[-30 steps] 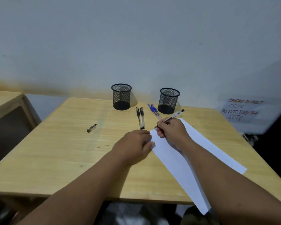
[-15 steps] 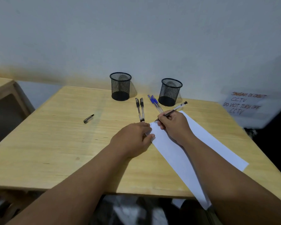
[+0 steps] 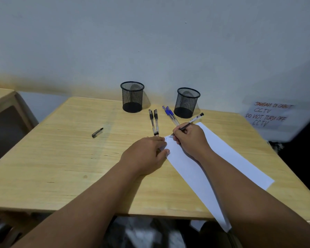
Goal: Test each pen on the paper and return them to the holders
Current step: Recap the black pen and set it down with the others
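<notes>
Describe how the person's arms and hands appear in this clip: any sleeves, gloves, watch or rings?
Both forearms are bare right down to the bottom of the picture, so no sleeves show. The left hand and the right hand are ungloved. No watch, bracelet or wristband shows on either wrist, and no ring can be seen on the fingers that show.

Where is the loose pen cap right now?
The pen cap lies alone on the table, left of the two black pens and well apart from the left hand.
</notes>
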